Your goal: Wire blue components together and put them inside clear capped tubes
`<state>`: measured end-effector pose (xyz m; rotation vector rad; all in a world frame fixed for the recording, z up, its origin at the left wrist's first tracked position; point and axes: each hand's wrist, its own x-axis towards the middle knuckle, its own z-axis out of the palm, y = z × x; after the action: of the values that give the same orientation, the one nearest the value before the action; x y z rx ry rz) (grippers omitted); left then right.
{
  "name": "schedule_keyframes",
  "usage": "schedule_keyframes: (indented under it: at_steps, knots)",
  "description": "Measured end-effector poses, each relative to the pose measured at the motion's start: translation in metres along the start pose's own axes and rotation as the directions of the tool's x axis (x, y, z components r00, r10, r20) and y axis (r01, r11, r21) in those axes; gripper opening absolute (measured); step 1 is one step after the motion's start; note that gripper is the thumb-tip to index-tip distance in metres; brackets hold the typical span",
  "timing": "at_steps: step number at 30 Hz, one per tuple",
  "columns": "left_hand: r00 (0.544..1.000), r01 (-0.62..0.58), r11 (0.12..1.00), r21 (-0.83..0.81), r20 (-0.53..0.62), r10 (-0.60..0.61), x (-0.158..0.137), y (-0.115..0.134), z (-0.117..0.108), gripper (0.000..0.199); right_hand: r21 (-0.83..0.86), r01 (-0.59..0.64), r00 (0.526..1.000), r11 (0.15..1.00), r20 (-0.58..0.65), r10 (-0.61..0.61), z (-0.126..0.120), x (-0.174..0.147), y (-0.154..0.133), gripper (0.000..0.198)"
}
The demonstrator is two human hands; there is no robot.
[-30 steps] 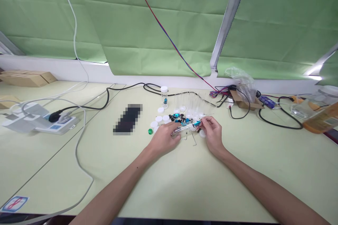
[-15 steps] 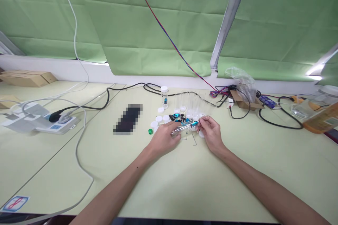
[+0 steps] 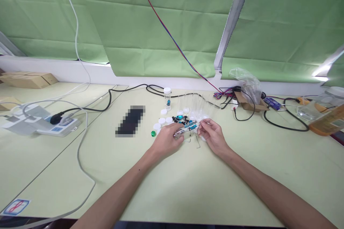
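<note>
My left hand [image 3: 168,137] is closed round a clear tube [image 3: 182,131], held nearly level with its mouth to the right. A small blue metal part [image 3: 192,125] is at the tube's right end, seemingly inside it. My right hand [image 3: 213,136] is at that mouth, its fingers pinching a thin metal rod [image 3: 199,124] that runs along to the blue part. Behind my hands lies a pile of blue and black small parts [image 3: 179,118]. Bent hex keys [image 3: 198,143] rest on the table between my hands.
White caps [image 3: 162,121] and a green piece [image 3: 153,133] lie left of the pile. A capped tube [image 3: 167,98] stands behind, with several clear open tubes [image 3: 195,103] to its right. A blurred dark rectangle [image 3: 130,121] is at the left. Black cable [image 3: 134,86] runs along the back.
My right hand has moved slightly left towards the tube. The blue part has shifted left with it, from outside the tube's mouth to within its end. My left hand has hardly moved.
</note>
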<state>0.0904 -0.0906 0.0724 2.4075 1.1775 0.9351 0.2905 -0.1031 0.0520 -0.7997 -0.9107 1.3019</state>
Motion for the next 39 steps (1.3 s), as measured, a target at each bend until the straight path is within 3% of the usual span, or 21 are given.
schedule_keyframes:
  at_steps: [11, 27, 39]
  knots:
    - [1.0, 0.03, 1.0, 0.001, 0.005, -0.03, 0.001, -0.001, 0.0, 0.028, 0.144, -0.112, 0.993, 0.983, 0.062, 0.104, -0.002, 0.002, 0.001, 0.019]
    - [0.999, 0.04, 0.999, 0.006, 0.014, -0.04, 0.003, -0.004, -0.001, 0.025, 0.269, -0.14, 0.987, 0.953, 0.118, 0.112, -0.003, 0.004, -0.007, 0.009]
    - [0.998, 0.021, 1.0, -0.015, 0.057, -0.02, 0.001, -0.001, 0.0, 0.026, 0.149, -0.077, 0.996, 0.986, 0.058, 0.069, -0.004, 0.005, -0.001, 0.019]
